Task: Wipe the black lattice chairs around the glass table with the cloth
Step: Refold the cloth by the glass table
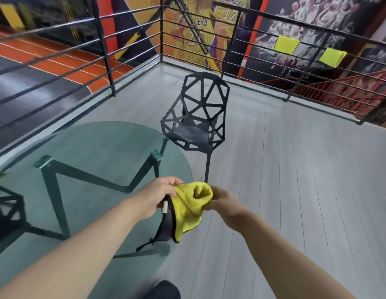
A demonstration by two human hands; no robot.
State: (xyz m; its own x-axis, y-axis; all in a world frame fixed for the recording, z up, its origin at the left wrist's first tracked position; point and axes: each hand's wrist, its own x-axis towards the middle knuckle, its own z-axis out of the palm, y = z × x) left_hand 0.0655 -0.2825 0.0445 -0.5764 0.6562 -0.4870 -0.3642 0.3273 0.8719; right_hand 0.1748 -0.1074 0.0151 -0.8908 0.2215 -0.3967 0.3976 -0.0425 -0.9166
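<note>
Cloth (191, 209) bunched between gripping left hand (160, 195) and right hand (223, 201) (preparation); next, reach chair (196, 117).

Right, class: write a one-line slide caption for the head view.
Left hand and right hand hold a cloth beside the table, facing a chair.

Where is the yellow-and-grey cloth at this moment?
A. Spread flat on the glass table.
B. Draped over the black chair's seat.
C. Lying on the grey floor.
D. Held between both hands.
D: the left hand and the right hand each grip the yellow-and-grey cloth in the air, short of the black lattice chair.
</note>
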